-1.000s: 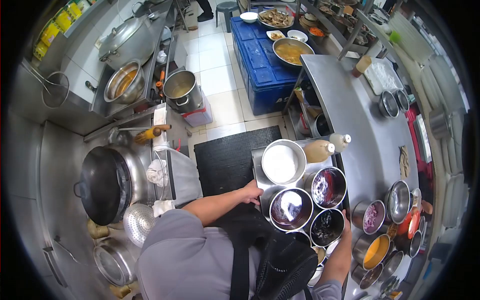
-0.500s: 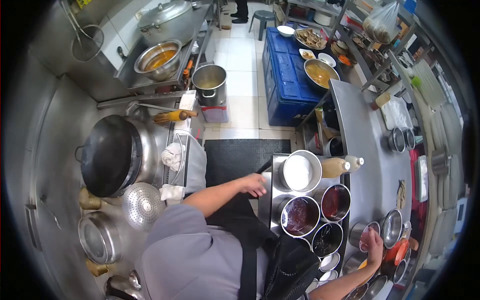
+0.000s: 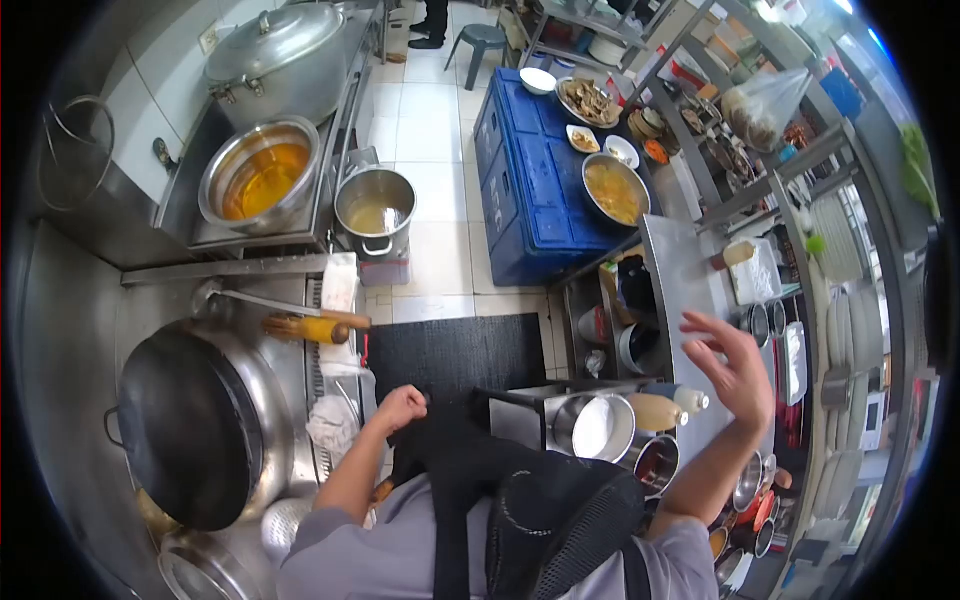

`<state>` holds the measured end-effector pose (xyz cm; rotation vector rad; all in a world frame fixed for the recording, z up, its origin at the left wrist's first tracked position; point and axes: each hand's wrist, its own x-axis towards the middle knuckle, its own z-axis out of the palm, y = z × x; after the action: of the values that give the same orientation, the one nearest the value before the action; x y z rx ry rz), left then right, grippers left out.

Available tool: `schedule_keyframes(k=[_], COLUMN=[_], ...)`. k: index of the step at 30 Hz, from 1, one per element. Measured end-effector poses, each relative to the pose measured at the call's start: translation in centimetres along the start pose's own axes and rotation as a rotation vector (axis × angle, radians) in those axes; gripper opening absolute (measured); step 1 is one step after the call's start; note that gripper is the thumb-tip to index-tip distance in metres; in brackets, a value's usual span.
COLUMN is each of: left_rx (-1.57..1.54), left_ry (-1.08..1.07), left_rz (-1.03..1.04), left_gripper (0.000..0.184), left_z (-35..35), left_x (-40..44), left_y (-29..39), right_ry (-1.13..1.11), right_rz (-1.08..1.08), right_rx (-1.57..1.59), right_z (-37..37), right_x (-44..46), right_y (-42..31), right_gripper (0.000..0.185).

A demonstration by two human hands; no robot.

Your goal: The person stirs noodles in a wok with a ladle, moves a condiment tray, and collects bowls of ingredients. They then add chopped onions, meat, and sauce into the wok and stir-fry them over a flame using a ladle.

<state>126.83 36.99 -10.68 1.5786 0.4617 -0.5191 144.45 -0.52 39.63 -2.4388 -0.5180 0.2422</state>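
Observation:
My left hand (image 3: 402,408) is curled closed over the black floor mat, with nothing showing in it. Left of it lies a crumpled white cloth (image 3: 333,424) on the stove edge. My right hand (image 3: 735,370) is raised above the steel counter (image 3: 682,275), fingers spread and holding nothing. Near that arm stand a pot of white contents (image 3: 604,428), two sauce bottles (image 3: 656,412) and a pot of dark red sauce (image 3: 657,464). My body hides part of the pots beside me.
A large black wok (image 3: 190,430) sits on the stove at left, with a ladle (image 3: 275,303) and a yellow-handled brush (image 3: 305,329) behind it. Ahead are a steel pot (image 3: 376,212), a bowl of orange liquid (image 3: 260,175) and a blue chest (image 3: 560,215). Another person's legs (image 3: 430,22) show far back.
My right hand has left the small steel container at lower right and risen forward, now open. My left hand has drawn left and curled. The view has shifted forward.

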Motion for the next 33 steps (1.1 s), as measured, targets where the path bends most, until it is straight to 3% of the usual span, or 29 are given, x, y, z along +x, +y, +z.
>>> schedule_keyframes(k=[4,9,15,17,21,23,25,27,28,29,31,33], left_rx=[-0.074,-0.308,-0.626,-0.697,-0.772,-0.833,-0.794,-0.845,-0.903,-0.908,-1.001,-1.023], left_ry=[-0.035,0.008,0.172,0.258,0.452,0.542,0.670,0.819,0.904,0.935,1.086,1.108], left_rz=[0.016,0.044,-0.049,-0.077,-0.070,-0.049,-0.015,-0.047,-0.089,-0.075,-0.293,-0.372], left_gripper=[0.035,0.050,0.061,0.063,0.060,0.059,0.058,0.057,0.057,0.057,0.056,0.055], left_z=[-2.6,-6.6,-7.4,-5.4,-2.0,0.1,2.3,4.5,5.4,6.4,8.6,9.2], left_x=[-1.4,-4.0,-7.5,-8.2,-9.2,-10.2,-11.0,-12.1,-12.7,-13.2,-13.5,-13.5], left_y=[3.4,6.4,6.8,5.5,6.5,7.6,8.5,9.7,10.3,10.6,11.8,14.2], right_ry=[-0.123,-0.235,-0.268,-0.397,-0.478,-0.389,-0.276,-0.181,-0.070,-0.087,-0.477,-0.444], right_rz=[-0.016,-0.370,-0.563,-0.522,-0.510,-0.430,-0.437,-0.407,-0.431,-0.456,-0.261,-0.274], right_rx=[-0.089,0.040,0.448,0.891,1.162,1.194,1.013,0.917,0.704,0.720,0.977,0.997], right_z=[3.5,11.2,23.8,27.8,33.5,36.2,40.6,40.7,44.0,44.5,45.5,46.4], right_x=[11.5,25.3,45.8,52.7,66.6,73.3,82.1,82.2,86.7,86.8,86.5,88.1], right_y=[-3.4,-5.7,-13.6,-18.2,-29.8,-35.6,-40.1,-44.1,-45.4,-46.8,-48.2,-49.5], right_gripper=[0.043,0.045,0.044,0.048,0.051,0.054,0.060,0.061,0.064,0.064,0.066,0.059])
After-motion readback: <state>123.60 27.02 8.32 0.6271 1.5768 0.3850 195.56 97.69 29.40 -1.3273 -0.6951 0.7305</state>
